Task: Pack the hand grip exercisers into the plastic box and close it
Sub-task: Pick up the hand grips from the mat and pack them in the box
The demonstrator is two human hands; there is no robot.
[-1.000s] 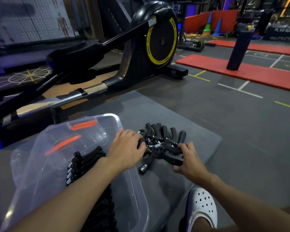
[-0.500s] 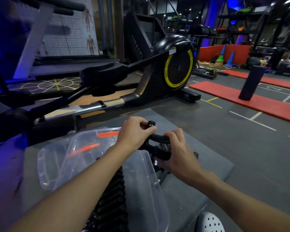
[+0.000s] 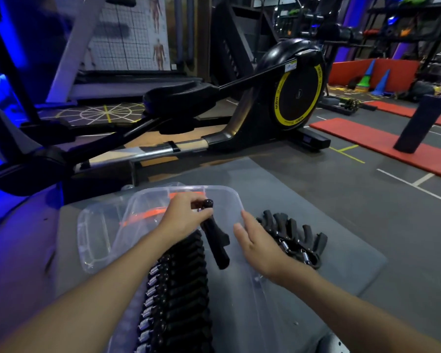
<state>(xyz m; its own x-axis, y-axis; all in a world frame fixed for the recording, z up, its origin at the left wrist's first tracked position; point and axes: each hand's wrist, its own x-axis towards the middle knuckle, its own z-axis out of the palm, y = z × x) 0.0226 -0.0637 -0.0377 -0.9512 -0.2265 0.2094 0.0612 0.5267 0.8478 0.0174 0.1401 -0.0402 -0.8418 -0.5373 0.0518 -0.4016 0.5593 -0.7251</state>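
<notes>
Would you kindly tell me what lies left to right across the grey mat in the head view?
Clear plastic lid → left hand gripping one black exerciser → right hand → loose pile of black exercisers.

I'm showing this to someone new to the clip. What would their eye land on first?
Probably the left hand gripping one black hand grip exerciser above the clear plastic box, where a neat row of exercisers already lies. Next, the open right hand beside the loose pile on the grey mat, and the yellow-ringed flywheel behind.
</notes>
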